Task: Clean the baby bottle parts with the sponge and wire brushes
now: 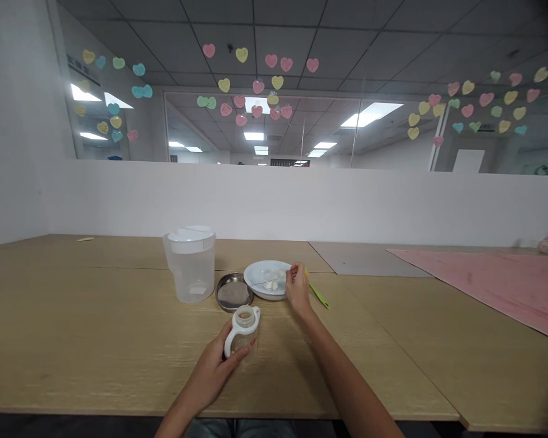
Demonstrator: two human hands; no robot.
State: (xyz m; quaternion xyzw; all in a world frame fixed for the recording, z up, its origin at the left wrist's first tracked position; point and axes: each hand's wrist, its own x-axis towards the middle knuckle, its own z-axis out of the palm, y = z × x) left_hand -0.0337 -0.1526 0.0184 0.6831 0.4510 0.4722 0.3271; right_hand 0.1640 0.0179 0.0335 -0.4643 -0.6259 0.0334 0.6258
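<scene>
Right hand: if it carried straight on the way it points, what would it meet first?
Likely the white bowl, as the right hand points across it; height is unclear, so it might pass above.

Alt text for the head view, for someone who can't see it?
A person's left hand grips a clear bottle with a white handle, while the right hand is at the right side of a white bowl, its grip unclear. A metal dish and lidded pitcher stand left of the bowl on a wooden table.
</scene>
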